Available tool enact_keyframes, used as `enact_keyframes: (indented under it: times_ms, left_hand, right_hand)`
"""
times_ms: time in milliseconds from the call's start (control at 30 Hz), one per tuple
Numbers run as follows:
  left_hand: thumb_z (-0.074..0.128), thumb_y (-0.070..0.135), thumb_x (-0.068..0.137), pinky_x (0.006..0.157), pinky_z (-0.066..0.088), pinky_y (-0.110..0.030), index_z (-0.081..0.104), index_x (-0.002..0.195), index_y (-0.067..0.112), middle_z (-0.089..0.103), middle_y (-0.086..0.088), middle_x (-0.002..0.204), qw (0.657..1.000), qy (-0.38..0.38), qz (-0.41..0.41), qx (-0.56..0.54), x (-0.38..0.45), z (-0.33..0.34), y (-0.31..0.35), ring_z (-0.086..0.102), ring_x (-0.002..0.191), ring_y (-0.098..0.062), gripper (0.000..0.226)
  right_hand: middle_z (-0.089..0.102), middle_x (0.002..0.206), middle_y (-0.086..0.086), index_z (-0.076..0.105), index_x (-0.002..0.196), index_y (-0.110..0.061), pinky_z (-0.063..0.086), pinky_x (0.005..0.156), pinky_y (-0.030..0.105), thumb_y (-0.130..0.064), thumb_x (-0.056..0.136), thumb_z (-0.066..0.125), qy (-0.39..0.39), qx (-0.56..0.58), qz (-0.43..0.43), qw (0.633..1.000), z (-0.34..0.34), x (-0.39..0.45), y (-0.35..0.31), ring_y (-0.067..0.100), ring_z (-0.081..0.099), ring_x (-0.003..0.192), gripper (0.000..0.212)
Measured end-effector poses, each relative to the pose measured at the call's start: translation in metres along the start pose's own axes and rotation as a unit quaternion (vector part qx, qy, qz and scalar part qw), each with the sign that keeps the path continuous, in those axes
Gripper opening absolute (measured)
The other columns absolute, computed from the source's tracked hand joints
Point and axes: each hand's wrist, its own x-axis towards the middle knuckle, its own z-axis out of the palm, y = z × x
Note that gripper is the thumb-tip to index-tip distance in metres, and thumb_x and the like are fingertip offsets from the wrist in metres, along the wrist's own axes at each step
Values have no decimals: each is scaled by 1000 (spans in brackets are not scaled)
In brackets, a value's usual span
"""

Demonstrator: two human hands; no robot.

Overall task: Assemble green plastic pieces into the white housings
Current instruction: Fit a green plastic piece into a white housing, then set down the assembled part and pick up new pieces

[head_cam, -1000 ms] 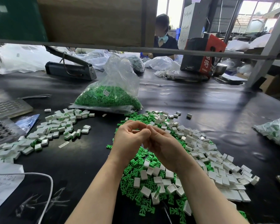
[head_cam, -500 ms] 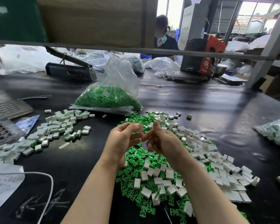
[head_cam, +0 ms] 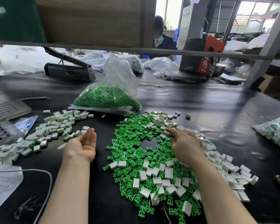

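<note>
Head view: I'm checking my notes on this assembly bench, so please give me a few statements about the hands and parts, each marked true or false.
1. The left hand lies palm up with its fingers straight. True.
2. The right hand reaches into the mixed pile of green pieces and white housings. True.
3. The bag behind the pile holds white housings. False: it holds green pieces.
4. The left hand grips a green piece. False: nothing shows in its palm.
5. The finished pile lies to the left of the left hand. True.
</note>
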Motion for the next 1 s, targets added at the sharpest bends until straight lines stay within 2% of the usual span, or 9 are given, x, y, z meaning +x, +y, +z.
enact_keyframes:
  times_ms: [67,133,200,300,400,500,600,700,1000]
  left_hand:
    - [30,14,106,92,53,-28,51,97,4,61,-12,130,999,-15,16,-23,0,-1,4,64,113,-20,25]
    - [30,21,106,87,54,-31,45,122,-1,59,-19,130,997,-45,21,-59,-2,-1,6,65,108,-26,31]
    - [31,27,106,84,55,-33,26,142,-4,55,-25,130,993,-76,26,-90,-5,1,7,65,107,-30,48]
    - [33,31,105,83,55,-35,15,147,-4,53,-28,131,989,-97,30,-107,-9,2,6,64,110,-31,57]
    - [34,31,104,81,55,-33,28,144,-1,60,-19,128,991,-97,31,-85,-10,2,4,67,105,-25,51]
    - [37,29,103,68,57,-26,56,118,10,72,-5,99,995,-103,19,4,-13,5,-2,71,83,-15,31]
    - [41,26,102,61,54,-22,65,93,14,73,2,74,982,-126,12,143,-22,13,-15,68,64,-9,28]
    - [47,22,100,57,52,-20,68,95,13,73,2,74,957,-145,29,248,-30,20,-31,65,62,-8,23]
    - [56,12,97,55,48,-19,70,98,12,74,1,79,827,-227,117,501,-45,26,-69,62,64,-8,14]
  right_hand:
    - [28,157,-17,22,149,-50,18,117,48,-19,101,36,-53,0,-20,998,6,2,-3,18,23,144,59]
    - [14,160,-21,14,149,-53,3,120,56,-15,99,35,-85,-11,-28,996,10,1,-5,20,8,149,67]
    - [12,160,-23,17,148,-55,-1,118,60,-13,99,35,-93,-29,-33,995,12,0,-6,21,6,149,68]
    - [34,154,-20,43,141,-45,21,114,53,-18,100,39,-49,-28,-48,997,12,0,-8,21,23,140,49]
    - [63,126,-11,63,119,-33,35,97,37,-25,100,46,13,-24,-65,998,12,0,-10,18,41,117,26]
    - [66,114,-10,65,109,-31,27,84,32,-24,97,53,47,-42,-75,995,13,-2,-13,15,41,105,19]
    - [66,114,-11,63,113,-37,25,82,33,-29,97,53,70,-36,-72,994,14,-3,-14,14,39,103,21]
    - [66,115,-12,57,126,-41,23,81,34,-35,98,50,70,-53,-59,994,15,-3,-14,15,37,104,29]
    - [68,103,-12,63,106,-33,24,78,32,-24,95,54,90,-62,-71,991,18,-3,-14,12,33,94,17]
